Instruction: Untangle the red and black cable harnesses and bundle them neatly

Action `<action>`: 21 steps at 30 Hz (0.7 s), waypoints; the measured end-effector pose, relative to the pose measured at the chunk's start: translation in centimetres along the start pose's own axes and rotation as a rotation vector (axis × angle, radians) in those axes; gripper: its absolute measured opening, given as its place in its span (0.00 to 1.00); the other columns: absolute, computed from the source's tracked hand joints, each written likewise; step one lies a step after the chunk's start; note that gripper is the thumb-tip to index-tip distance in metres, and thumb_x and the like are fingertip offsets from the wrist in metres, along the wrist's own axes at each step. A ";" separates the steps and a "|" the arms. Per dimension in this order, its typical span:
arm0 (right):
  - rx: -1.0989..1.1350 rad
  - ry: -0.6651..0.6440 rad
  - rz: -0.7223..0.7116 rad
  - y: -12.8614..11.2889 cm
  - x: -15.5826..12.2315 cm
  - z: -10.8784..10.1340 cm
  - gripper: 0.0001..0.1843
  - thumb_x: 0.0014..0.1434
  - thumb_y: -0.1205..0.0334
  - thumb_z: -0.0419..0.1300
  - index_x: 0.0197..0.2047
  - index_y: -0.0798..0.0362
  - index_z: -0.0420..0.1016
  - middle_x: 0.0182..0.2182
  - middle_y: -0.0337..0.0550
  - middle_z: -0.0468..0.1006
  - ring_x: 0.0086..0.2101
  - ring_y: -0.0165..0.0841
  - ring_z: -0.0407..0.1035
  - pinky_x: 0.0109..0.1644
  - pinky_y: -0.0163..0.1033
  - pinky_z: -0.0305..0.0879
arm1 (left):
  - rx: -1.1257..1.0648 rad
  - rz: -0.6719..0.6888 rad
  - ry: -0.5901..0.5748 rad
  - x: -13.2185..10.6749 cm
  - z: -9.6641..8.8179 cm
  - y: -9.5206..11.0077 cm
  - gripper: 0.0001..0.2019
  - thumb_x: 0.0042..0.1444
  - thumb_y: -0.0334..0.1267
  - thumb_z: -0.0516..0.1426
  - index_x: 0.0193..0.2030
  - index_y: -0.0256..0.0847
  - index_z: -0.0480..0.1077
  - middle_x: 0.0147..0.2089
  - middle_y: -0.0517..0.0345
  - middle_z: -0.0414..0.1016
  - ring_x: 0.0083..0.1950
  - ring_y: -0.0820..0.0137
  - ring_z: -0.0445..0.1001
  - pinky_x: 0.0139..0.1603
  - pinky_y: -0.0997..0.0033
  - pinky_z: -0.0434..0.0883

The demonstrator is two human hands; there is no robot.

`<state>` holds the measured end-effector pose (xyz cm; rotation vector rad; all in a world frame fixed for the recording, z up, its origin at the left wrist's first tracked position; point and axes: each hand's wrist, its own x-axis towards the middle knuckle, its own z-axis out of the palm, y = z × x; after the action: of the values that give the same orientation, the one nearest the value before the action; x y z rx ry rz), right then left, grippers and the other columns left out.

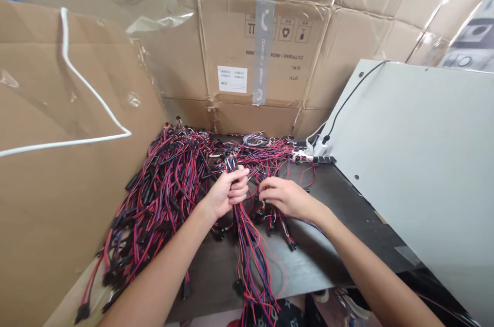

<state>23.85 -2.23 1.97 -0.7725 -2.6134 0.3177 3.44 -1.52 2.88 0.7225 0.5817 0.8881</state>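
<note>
My left hand (pixel 232 191) is closed in a fist round a bundle of thin wires (pixel 250 255), red, blue and black. The bundle's top ends poke out above the fist, and its long tails hang over the table's front edge. Just right of it, my right hand (pixel 283 196) has its fingers bent together at some loose wires; what lies between the fingertips is hidden. Below that hand, a few wires end in small black connectors (pixel 292 246). To the left spreads a large heap of red, blue and black wire harnesses (pixel 170 178) with black sleeves and plugs.
More tangled wires (pixel 266 149) lie at the back of the dark table (pixel 309 260). White plugs (pixel 320 147) with a black cord sit by a pale panel (pixel 420 162) on the right. Cardboard boxes (pixel 231 18) wall off the back; a cardboard sheet (pixel 57 203) stands left.
</note>
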 end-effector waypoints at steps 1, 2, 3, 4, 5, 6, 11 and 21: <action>0.083 0.111 0.010 0.2 0.0 -0.6 0.11 0.63 0.69 0.50 0.39 0.53 0.74 0.41 0.46 0.75 0.42 0.33 0.69 0.46 0.41 0.67 | 0.003 -0.001 0.000 0.0 0.0 0.0 0.18 0.48 0.36 0.63 0.26 0.42 0.53 0.14 0.74 0.48 0.12 0.84 0.40 0.10 0.85 0.42; 0.164 0.237 0.039 0.4 0.1 -1.4 0.10 0.63 0.68 0.51 0.39 0.53 0.73 0.38 0.45 0.75 0.39 0.32 0.69 0.45 0.41 0.68 | 0.007 -0.001 -0.001 -0.1 0.1 -0.1 0.18 0.48 0.36 0.63 0.25 0.42 0.53 0.14 0.74 0.49 0.12 0.84 0.40 0.10 0.85 0.42; 0.240 0.393 0.082 0.6 0.2 -2.3 0.08 0.62 0.67 0.51 0.38 0.52 0.72 0.36 0.44 0.75 0.36 0.31 0.70 0.42 0.39 0.68 | 0.011 -0.001 -0.004 -0.1 0.1 -0.1 0.19 0.48 0.36 0.63 0.25 0.41 0.52 0.14 0.74 0.49 0.12 0.84 0.40 0.10 0.86 0.43; 0.311 0.582 0.129 0.9 0.4 -3.3 0.07 0.62 0.66 0.51 0.39 0.51 0.70 0.35 0.43 0.75 0.33 0.30 0.69 0.38 0.38 0.68 | 0.014 -0.001 -0.008 -0.1 0.1 -0.1 0.19 0.48 0.36 0.63 0.24 0.41 0.52 0.14 0.74 0.49 0.12 0.84 0.40 0.10 0.86 0.43; 0.377 0.784 0.173 1.2 0.6 -4.3 0.06 0.62 0.64 0.51 0.39 0.50 0.68 0.35 0.42 0.74 0.30 0.29 0.68 0.33 0.36 0.67 | 0.014 -0.003 -0.012 -0.1 0.1 -0.2 0.19 0.48 0.36 0.63 0.24 0.41 0.52 0.14 0.74 0.49 0.13 0.84 0.40 0.10 0.86 0.43; 0.436 0.974 0.203 1.5 1.0 -5.3 0.05 0.63 0.62 0.51 0.39 0.49 0.67 0.35 0.41 0.74 0.27 0.27 0.67 0.29 0.34 0.66 | 0.014 -0.003 -0.016 -0.1 0.0 -0.2 0.19 0.48 0.36 0.63 0.24 0.41 0.52 0.14 0.74 0.48 0.13 0.84 0.39 0.10 0.86 0.43; 0.607 0.908 0.206 2.5 3.3 -10.7 0.08 0.56 0.58 0.60 0.33 0.50 0.65 0.29 0.40 0.73 0.23 0.27 0.66 0.24 0.34 0.63 | 0.037 -0.014 -0.021 -0.2 -0.2 -0.2 0.19 0.49 0.36 0.62 0.24 0.42 0.52 0.14 0.74 0.47 0.13 0.84 0.40 0.10 0.86 0.44; 0.813 1.023 0.069 2.4 4.4 -14.0 0.06 0.52 0.62 0.62 0.31 0.48 0.67 0.27 0.36 0.73 0.20 0.25 0.63 0.19 0.32 0.54 | 0.018 0.004 -0.030 -0.1 -0.4 -0.1 0.19 0.49 0.38 0.62 0.22 0.41 0.52 0.14 0.73 0.47 0.13 0.84 0.39 0.09 0.86 0.44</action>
<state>27.65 3.61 15.14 -0.5083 -1.3245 0.7078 3.14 -1.47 2.54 0.7519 0.5623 0.8750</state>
